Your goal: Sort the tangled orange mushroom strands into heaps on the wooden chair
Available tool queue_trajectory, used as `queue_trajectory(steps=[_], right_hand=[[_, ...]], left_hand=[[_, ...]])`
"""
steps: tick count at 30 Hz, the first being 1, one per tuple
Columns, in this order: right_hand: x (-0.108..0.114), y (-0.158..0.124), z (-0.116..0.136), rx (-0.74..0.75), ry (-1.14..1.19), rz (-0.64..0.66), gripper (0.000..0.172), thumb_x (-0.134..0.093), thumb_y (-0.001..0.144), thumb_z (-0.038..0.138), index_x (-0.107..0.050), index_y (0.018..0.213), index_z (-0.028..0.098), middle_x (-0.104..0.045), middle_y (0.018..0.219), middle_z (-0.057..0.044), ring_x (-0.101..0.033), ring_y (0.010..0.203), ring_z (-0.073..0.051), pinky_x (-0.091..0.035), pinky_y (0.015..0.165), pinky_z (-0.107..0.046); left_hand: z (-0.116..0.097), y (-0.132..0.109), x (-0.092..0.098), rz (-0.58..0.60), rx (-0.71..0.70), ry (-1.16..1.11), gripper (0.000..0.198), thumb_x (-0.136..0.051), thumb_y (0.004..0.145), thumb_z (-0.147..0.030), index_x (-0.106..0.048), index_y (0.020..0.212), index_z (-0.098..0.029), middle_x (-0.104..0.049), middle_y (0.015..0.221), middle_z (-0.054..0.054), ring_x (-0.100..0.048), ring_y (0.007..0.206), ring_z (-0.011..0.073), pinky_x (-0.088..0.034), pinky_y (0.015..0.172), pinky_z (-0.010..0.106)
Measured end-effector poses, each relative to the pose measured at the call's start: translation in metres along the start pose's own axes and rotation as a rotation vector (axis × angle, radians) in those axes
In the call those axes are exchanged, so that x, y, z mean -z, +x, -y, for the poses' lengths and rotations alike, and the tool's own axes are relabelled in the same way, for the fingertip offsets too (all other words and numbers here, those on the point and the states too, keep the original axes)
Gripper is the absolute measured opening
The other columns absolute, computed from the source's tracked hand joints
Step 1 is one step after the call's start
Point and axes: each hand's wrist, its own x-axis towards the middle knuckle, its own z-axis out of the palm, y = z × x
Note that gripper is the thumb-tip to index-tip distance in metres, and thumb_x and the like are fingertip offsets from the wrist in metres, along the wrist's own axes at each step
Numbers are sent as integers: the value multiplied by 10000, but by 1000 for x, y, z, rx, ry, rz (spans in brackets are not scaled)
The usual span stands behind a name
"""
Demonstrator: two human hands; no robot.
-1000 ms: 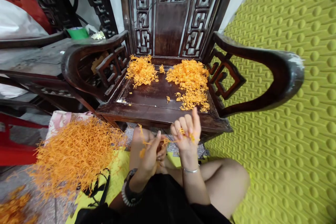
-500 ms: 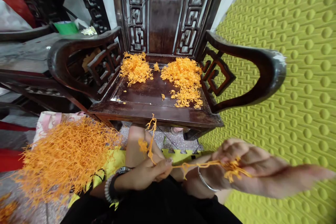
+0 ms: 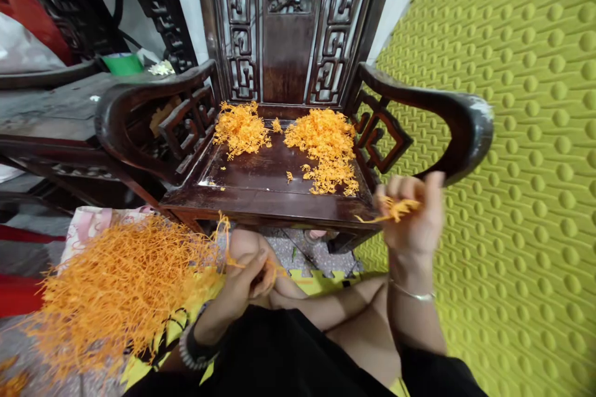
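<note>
My left hand [image 3: 249, 282] is over my lap, its fingers closed on a thin orange branched strand [image 3: 226, 236] that sticks up past the thumb. A bit of orange also shows on the other side of the fingers. Raised by the chair's front right corner, my right hand [image 3: 412, 214] is curled around a small bunch of orange branched pieces [image 3: 395, 208], with one thread trailing left. On the seat of the dark wooden chair [image 3: 261, 203] lie a smaller pile [image 3: 241, 129] of short orange pieces and a larger pile [image 3: 321, 136] to its right.
A big heap of long orange strands [image 3: 125, 285] fills a pale bag [image 3: 84, 226] at left. The curved armrests [image 3: 470, 118] flank the seat. Yellow bumpy foam matting [image 3: 521, 229] covers the right side. Another wooden seat [image 3: 46, 111] at left bears a green tape roll [image 3: 121, 64].
My right hand has moved up and left to the chair's corner, away from the strand that stretched between both hands. My left hand has shifted slightly left.
</note>
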Motion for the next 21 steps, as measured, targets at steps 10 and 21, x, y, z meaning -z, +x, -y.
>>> queue_trajectory(steps=[10,21], right_hand=[[-51,-38,-27,-271,177,42,414,-607,828,523,-431,642,198,-393,713,21,-367,494,-67,-250,411,-234],[-34,-57,-40,-91,-293,314,460,-679,805,413,-502,459,167,-449,498,11,-393,493,-94,-318,508,-260]], left_hand=[[-13,33,-58,5,-306,393,157,-583,868,-334,-579,934,-192,-557,740,-7,-420,555,97,-300,536,216],[8,44,-56,165,-180,416,452,-599,815,-473,-445,512,-175,-352,481,-41,-305,479,85,-220,501,258]])
